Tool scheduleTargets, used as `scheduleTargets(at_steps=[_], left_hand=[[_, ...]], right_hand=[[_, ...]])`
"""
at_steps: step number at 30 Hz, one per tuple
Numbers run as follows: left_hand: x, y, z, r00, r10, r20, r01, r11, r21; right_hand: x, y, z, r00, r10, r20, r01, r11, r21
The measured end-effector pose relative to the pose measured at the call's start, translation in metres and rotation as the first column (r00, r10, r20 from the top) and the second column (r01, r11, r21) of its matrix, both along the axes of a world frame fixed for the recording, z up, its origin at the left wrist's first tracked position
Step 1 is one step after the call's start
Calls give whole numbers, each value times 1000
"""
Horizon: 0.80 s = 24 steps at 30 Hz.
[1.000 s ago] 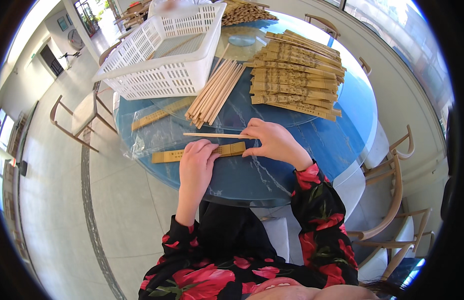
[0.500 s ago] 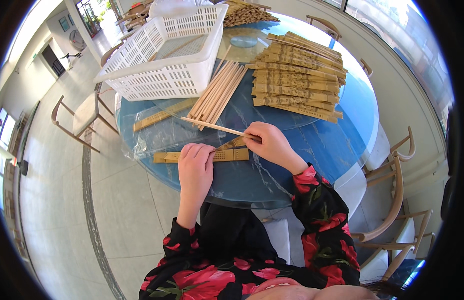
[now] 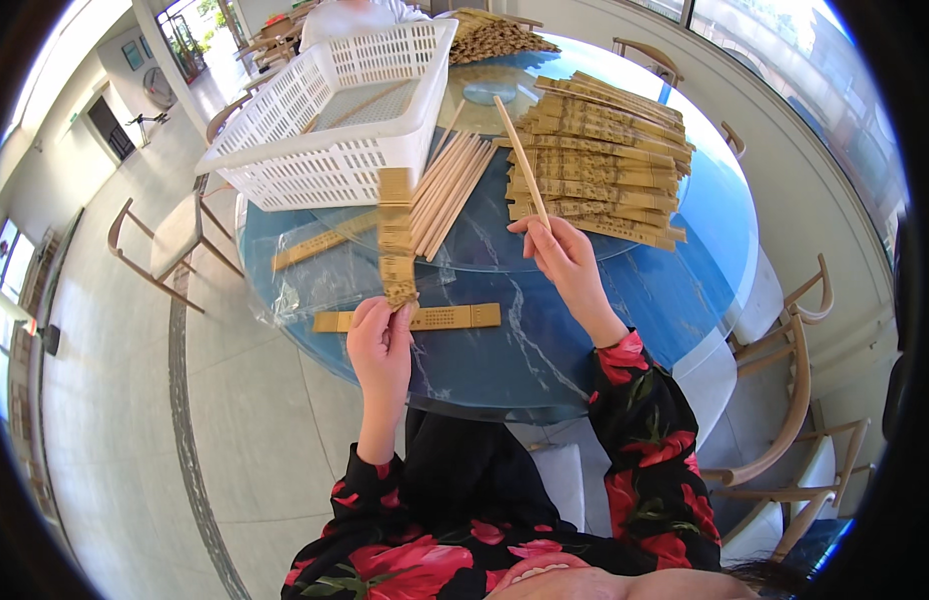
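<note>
My left hand (image 3: 381, 340) pinches the lower end of a gold-brown paper chopstick sleeve (image 3: 396, 225), which stands upright before the white basket. Between the fingers of my right hand (image 3: 563, 252) are pale wooden chopsticks (image 3: 521, 150), tilted up toward the far side; whether one or two, I cannot tell. Another sleeve (image 3: 455, 317) lies flat on the blue table near its front edge, just beyond my left hand. Past the raised sleeve rests a bundle of loose chopsticks (image 3: 455, 190). To its right is a large stack of printed sleeves (image 3: 595, 160).
A white slatted plastic basket (image 3: 315, 165) stands at the far left of the round table (image 3: 675, 310). Clear plastic film (image 3: 310, 270) and another sleeve (image 3: 320, 245) lie in front of it. A further pile (image 3: 500, 38) sits at the back, near a person in white (image 3: 355, 25). Wooden chairs surround the table.
My left hand has lifted a sleeve off the table and turned it upright. The right hand has moved right and away, swinging the chopsticks from pointing left to pointing up.
</note>
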State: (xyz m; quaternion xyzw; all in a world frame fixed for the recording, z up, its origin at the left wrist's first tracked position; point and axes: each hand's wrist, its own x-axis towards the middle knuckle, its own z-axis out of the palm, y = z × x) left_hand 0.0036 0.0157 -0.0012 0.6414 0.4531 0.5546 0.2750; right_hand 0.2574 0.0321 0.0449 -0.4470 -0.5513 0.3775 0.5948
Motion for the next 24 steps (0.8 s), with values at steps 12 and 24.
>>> scheduleTargets(at_steps=[12,24], left_hand=[[7,-2,-16,693,-123,711,368,908,-201],[27,-12,-5,720,-271,639,519,821,-238]], right_hand=[[-22,-14,-4,870,490,62,-448,836,-318],[-26,-18,-5,845,527,92,-468,812,-350]])
